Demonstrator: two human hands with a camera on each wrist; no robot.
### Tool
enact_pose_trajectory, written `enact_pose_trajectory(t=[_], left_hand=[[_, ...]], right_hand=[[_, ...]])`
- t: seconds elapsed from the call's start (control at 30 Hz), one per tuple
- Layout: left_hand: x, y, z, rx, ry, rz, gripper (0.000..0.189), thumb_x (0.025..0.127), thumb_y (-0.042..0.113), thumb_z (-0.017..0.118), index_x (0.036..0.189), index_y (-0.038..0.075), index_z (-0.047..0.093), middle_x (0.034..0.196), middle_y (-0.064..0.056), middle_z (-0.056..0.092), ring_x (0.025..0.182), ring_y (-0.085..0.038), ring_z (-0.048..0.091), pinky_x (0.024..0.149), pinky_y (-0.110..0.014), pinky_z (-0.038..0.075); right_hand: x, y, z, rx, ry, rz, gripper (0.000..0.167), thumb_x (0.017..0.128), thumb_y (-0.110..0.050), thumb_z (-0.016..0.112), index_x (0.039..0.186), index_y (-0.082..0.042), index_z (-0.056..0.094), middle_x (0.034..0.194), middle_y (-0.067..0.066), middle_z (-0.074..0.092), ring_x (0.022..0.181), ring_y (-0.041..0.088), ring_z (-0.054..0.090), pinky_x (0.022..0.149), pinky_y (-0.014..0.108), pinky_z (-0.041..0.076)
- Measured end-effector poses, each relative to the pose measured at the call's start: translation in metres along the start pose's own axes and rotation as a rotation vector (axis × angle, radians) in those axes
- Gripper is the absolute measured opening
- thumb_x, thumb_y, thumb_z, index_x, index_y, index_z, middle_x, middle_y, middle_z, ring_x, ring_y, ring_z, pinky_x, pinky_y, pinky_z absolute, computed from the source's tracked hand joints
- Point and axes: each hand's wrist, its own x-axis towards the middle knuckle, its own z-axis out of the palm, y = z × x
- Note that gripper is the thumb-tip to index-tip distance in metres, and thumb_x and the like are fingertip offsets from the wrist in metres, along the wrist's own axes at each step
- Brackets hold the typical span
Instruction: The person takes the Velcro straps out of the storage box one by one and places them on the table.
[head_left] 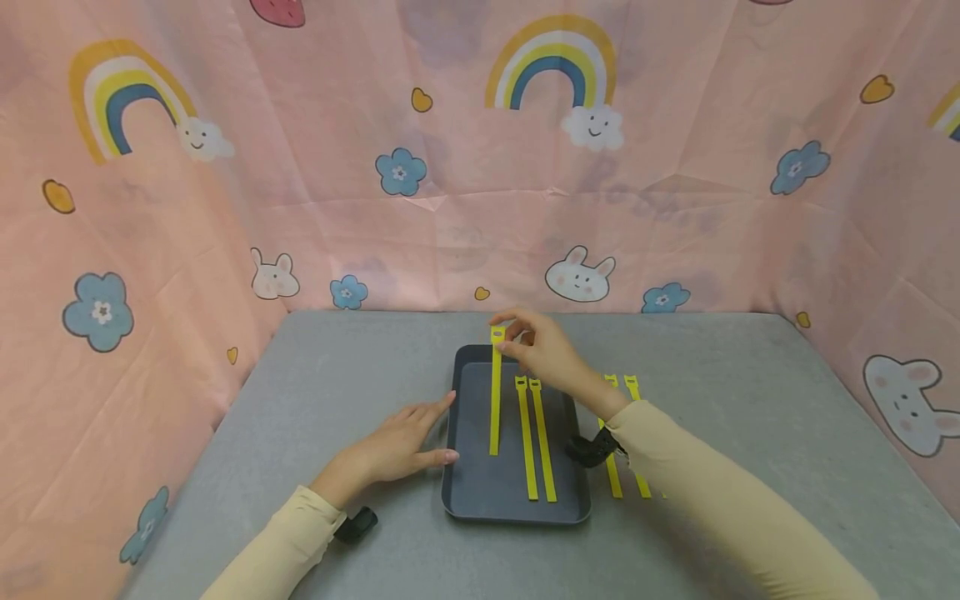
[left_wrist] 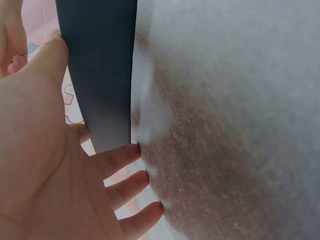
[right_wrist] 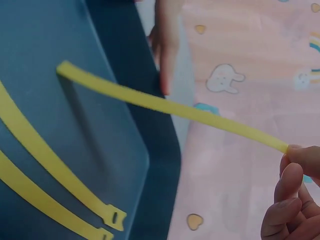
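Note:
My right hand pinches a yellow hook-and-loop cable tie near its slotted head, between thumb and fingertips. The tie slants down over the left half of a dark grey tray; in the right wrist view its tail end appears to meet the tray floor. Two more yellow cable ties lie side by side in the tray, heads toward the far end. My left hand is at the tray's left side, its thumb against the rim and its other fingers extended, fingertips on the table in the left wrist view.
Right of the tray, further yellow cable ties lie on the grey table, partly hidden by my right forearm and sleeve. A pink printed cloth hangs behind the table and along both sides.

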Motion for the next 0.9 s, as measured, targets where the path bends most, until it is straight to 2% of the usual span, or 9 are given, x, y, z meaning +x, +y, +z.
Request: enact_pose_trajectory(t=[0.33, 0.6, 0.73, 0.9], left_hand=[[0.000, -0.002, 0.001, 0.002, 0.002, 0.011, 0.088, 0.093, 0.061, 0.055, 0.161, 0.026, 0.011, 0.160, -0.014, 0.035, 0.148, -0.038, 0.032, 0.118, -0.058, 0.030], [0.000, -0.001, 0.000, 0.006, -0.006, 0.014, 0.089, 0.093, 0.061, 0.055, 0.161, 0.025, 0.011, 0.161, -0.013, 0.033, 0.148, -0.038, 0.031, 0.119, -0.059, 0.028], [0.000, -0.001, 0.000, 0.009, -0.006, 0.012, 0.089, 0.093, 0.061, 0.055, 0.161, 0.025, 0.011, 0.161, -0.013, 0.034, 0.148, -0.038, 0.031, 0.119, -0.058, 0.028], [0.000, -0.001, 0.000, 0.006, 0.000, 0.020, 0.089, 0.093, 0.060, 0.055, 0.161, 0.024, 0.011, 0.160, -0.014, 0.034, 0.148, -0.039, 0.031, 0.119, -0.058, 0.028]], right_hand=[[-0.004, -0.010, -0.022, 0.033, 0.029, -0.004, 0.033, 0.095, -0.016, 0.068, 0.127, -0.021, 0.061, 0.096, 0.010, 0.059, 0.060, 0.022, 0.052, 0.056, 0.029, 0.048], [-0.012, -0.015, -0.044, 0.023, 0.078, -0.060, 0.033, 0.094, -0.013, 0.068, 0.126, -0.016, 0.062, 0.090, 0.009, 0.058, 0.056, 0.021, 0.050, 0.053, 0.028, 0.047], [-0.018, -0.015, -0.058, 0.018, 0.104, -0.072, 0.033, 0.093, -0.012, 0.069, 0.126, -0.016, 0.062, 0.089, 0.006, 0.058, 0.056, 0.026, 0.052, 0.052, 0.029, 0.046], [-0.026, -0.012, -0.077, 0.000, 0.128, -0.079, 0.034, 0.094, -0.014, 0.069, 0.127, -0.015, 0.061, 0.088, 0.005, 0.058, 0.055, 0.020, 0.053, 0.050, 0.030, 0.043]])
